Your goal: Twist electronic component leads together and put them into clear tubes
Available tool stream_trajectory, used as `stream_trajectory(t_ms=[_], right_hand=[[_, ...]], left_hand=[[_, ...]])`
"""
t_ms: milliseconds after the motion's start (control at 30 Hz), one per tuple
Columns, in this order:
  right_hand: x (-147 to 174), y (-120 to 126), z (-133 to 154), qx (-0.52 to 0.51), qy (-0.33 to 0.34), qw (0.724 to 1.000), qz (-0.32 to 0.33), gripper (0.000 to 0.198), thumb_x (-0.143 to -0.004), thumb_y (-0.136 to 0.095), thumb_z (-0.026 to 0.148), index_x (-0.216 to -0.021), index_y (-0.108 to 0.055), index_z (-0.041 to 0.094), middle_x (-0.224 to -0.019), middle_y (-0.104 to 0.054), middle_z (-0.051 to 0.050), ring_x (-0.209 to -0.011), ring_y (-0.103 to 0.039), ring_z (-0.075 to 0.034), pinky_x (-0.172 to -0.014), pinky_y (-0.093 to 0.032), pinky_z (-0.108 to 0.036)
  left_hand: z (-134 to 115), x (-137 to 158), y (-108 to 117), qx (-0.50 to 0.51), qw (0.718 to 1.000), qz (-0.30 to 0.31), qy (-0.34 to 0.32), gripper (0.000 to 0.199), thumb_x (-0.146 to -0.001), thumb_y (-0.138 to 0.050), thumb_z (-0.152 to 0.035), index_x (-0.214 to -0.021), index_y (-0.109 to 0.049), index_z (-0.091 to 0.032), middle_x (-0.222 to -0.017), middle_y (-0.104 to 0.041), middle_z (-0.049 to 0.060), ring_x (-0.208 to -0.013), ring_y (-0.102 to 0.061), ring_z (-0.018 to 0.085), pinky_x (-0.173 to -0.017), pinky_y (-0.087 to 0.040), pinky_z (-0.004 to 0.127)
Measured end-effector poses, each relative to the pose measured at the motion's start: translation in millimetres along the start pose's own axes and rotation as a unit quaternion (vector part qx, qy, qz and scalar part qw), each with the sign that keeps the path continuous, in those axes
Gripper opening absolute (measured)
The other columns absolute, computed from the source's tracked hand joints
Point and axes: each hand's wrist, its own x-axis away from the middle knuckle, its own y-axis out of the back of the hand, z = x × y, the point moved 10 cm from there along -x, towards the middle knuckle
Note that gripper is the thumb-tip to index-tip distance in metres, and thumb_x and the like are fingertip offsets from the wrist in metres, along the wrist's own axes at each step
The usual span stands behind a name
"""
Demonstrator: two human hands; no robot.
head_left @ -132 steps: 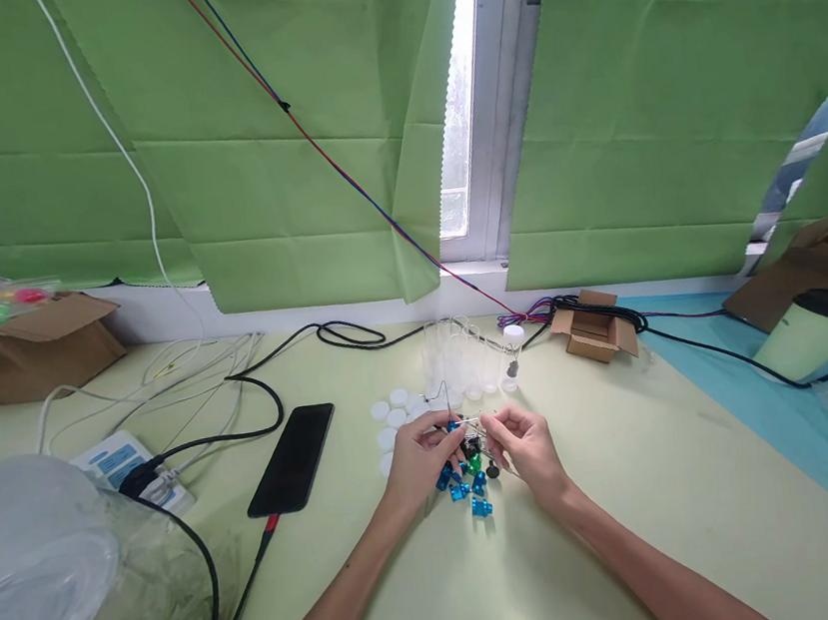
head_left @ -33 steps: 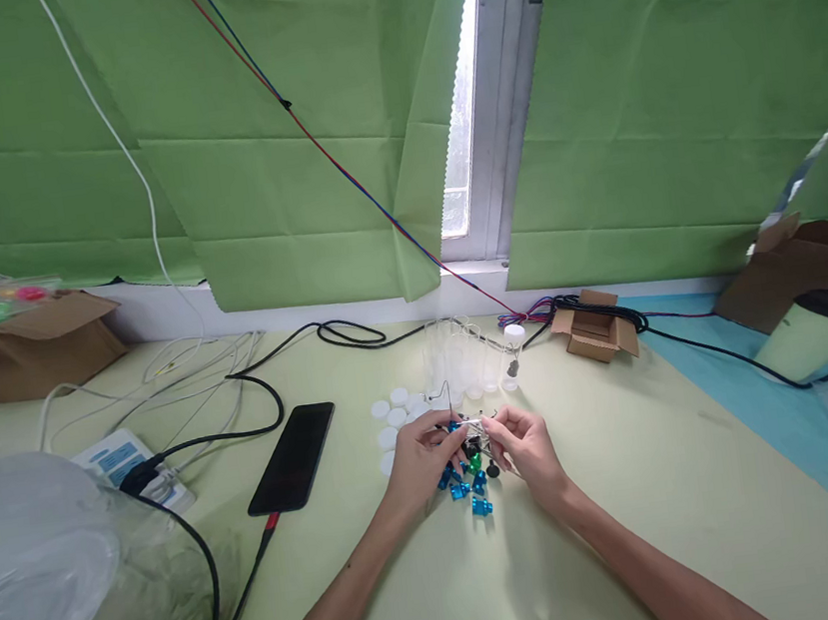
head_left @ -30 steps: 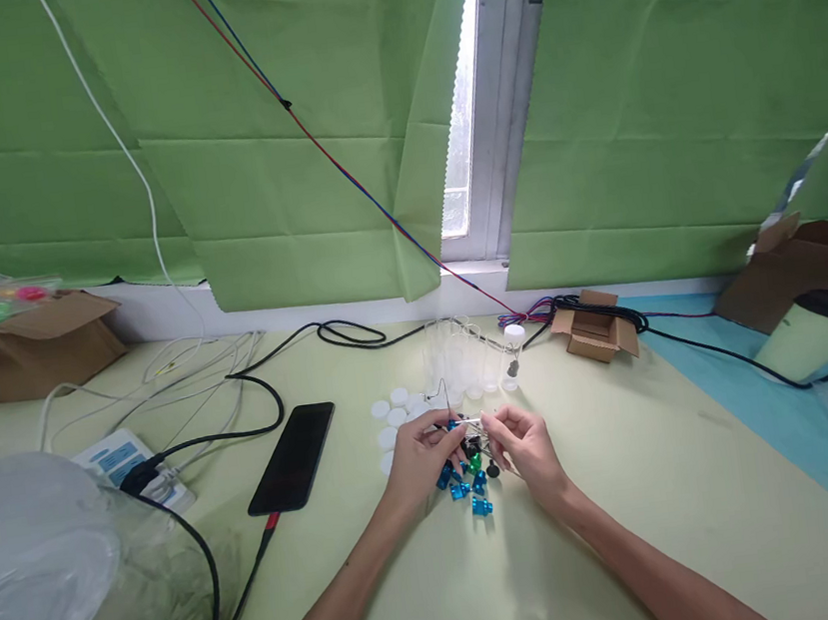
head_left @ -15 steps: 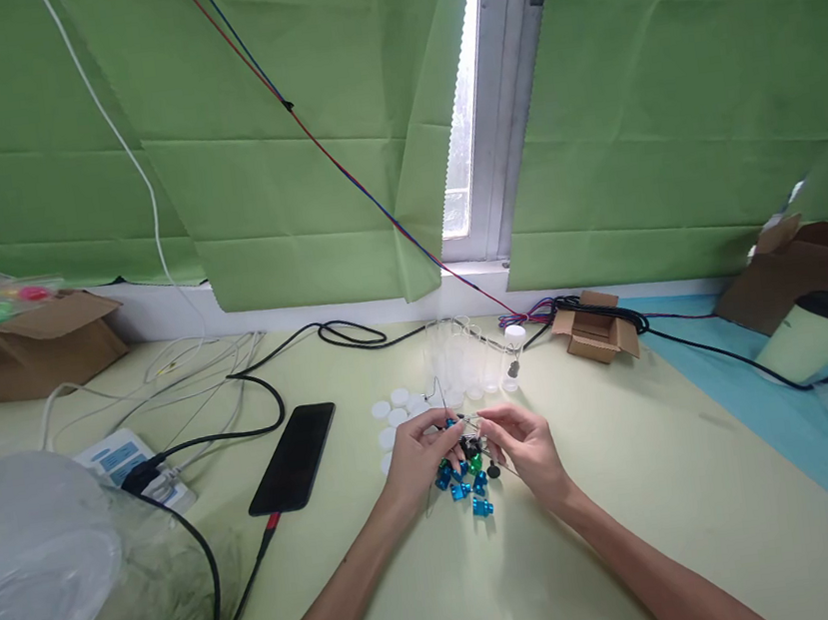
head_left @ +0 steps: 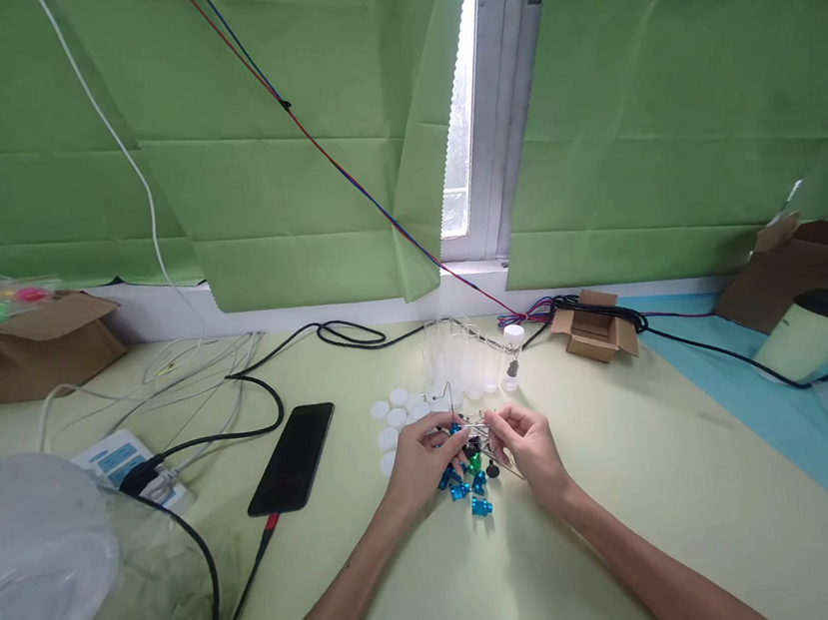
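Pale-yellow tabletop (head_left: 629, 465), blue pieces (head_left: 482, 508) on it, green blinds (head_left: 280, 206), window (head_left: 455, 174).

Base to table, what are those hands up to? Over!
Left hand: pinching small blue part. Right hand: on thin white rod. Loose blue parts close by.

Green blinds (head_left: 270, 187) (creased across), narrow bright window (head_left: 461, 113) between them, white wall (head_left: 143, 315), pale yellow-green tabletop (head_left: 665, 450)

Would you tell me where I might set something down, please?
Bare tabletop lies between the right forearm and blue sheet, and between both forearms, nearer than the blue metallic parts. Crowded: around the left hand and right hand, and among the cables left of the smartphone.
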Motion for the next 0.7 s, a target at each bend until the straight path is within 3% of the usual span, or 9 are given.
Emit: stream_trajectory(t_ms=[133, 367, 700], right_hand=[[0.2, 0.3, -1.8, -0.010, -0.011, 1.000, -0.001, 0.044, -0.080, -0.070, 0.052, -0.060, -0.052, 0.018, -0.049, -0.050, 0.004, -0.040, -0.039, -0.007, -0.040, -0.032, -0.022], [-0.9, -0.9, -10.7, -0.053, -0.036, 0.998, 0.013, 0.045, -0.082, -0.068, 0.050, -0.057, -0.048, 0.018, -0.048, -0.046, 0.005, -0.040, -0.035, -0.006, -0.039, -0.028, -0.021], [1.1, -4.5, -4.5, -0.027, -0.037, 0.999, 0.009, 0.046, -0.084, -0.065, 0.054, -0.060, -0.048, 0.019, -0.043, -0.042, 0.007, -0.038, -0.033, -0.006, -0.039, -0.030, -0.020]], left_hand=[[-1.6, 0.0, -0.1, -0.007, 1.000, -0.001, -0.015, 0.031, -0.077, -0.073, -0.042, -0.089, -0.067, -0.014, -0.055, -0.061, 0.000, -0.045, -0.056, 0.013, -0.048, -0.048, 0.025], [-0.7, 0.1, -0.5, 0.002, 0.999, -0.003, -0.052, 0.030, -0.076, -0.073, -0.044, -0.086, -0.069, -0.015, -0.077, -0.064, 0.003, -0.052, -0.061, 0.014, -0.046, -0.052, 0.026], [-3.5, 1.2, -0.9, 0.006, 0.999, -0.010, -0.050, 0.029, -0.075, -0.075, -0.041, -0.086, -0.070, -0.015, -0.074, -0.064, 0.003, -0.052, -0.060, 0.013, -0.046, -0.053, 0.025]])
